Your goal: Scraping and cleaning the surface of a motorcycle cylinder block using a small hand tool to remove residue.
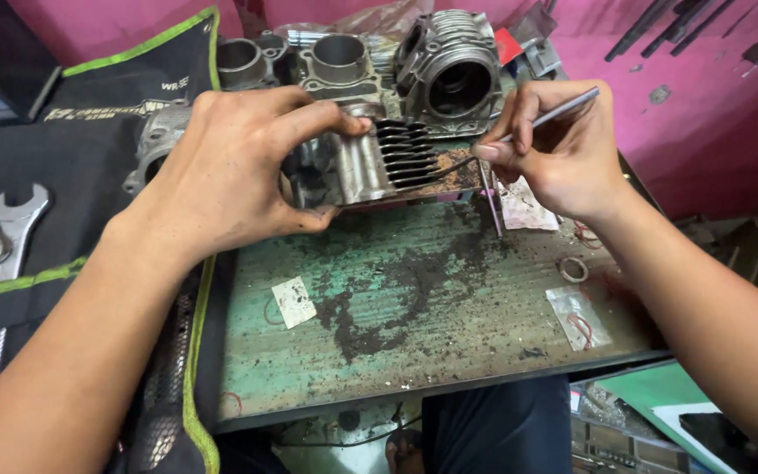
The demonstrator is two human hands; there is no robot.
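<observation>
Gripping the finned engine part point(370, 162) on the tabletop point(414, 290), the left hand point(230, 171) steadies it; the right hand point(554, 145) pinches a thin metal pick point(537, 118), scraping between fins, probably needing small careful strokes.

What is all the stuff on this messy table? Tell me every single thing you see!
finned engine part: one, grey metal with dark fins, held at the back of the bench
thin metal pick: one, silver, its bent tip in the fins
other engine cylinders: about three, grey, behind the held part
workbench top: one, worn green, strewn with dark grime
wrenches: a few, silver, far left on the tool roll
tool roll: one, black with green edging, left side
small plastic bag: one, clear, red ring inside, right of bench
metal ring: one, grey, near the bag
paper scrap: one, white, mid bench
left hand: grips the finned engine part
right hand: fingers pinch the pick
</observation>
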